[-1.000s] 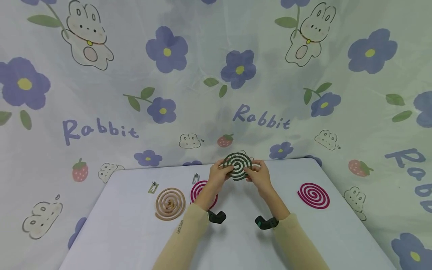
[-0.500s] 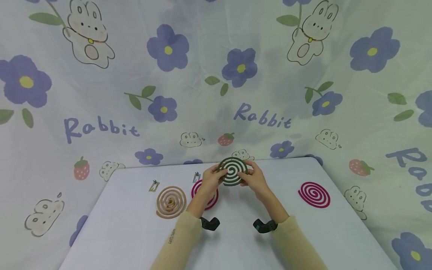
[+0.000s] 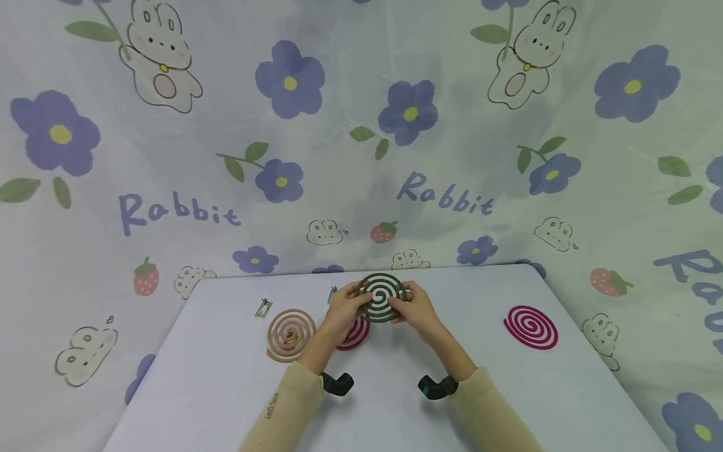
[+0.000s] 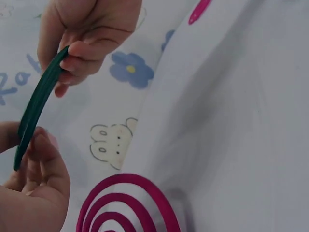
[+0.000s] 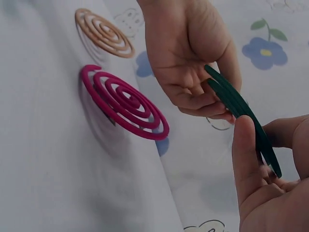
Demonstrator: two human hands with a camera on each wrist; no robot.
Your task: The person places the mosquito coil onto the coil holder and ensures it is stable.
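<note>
Both hands hold a dark green mosquito coil [image 3: 381,297] up above the back of the table. My left hand [image 3: 341,312] pinches its left side, thumb on the near face. On the opposite side my right hand [image 3: 419,312] pinches it the same way. Both wrist views show the green coil [image 4: 36,113] nearly edge-on, and in the right wrist view its edge looks double. Below the left hand is a magenta coil [image 3: 357,337], partly hidden by that hand and forearm; in the right wrist view this magenta coil [image 5: 126,101] appears raised over its shadow.
A tan coil [image 3: 290,336] is left of the left forearm. A small metal coil stand [image 3: 263,308] lies behind it; another stand [image 3: 332,294] is partly hidden by the left hand. A second magenta coil [image 3: 531,327] lies at the right. Patterned cloth [image 3: 361,157] hangs behind the white table [image 3: 186,376].
Both hands have brought the green coil lower, nearer and a little to the left, still holding it on both sides. The left hand now covers more of the magenta coil. The view has shifted slightly.
</note>
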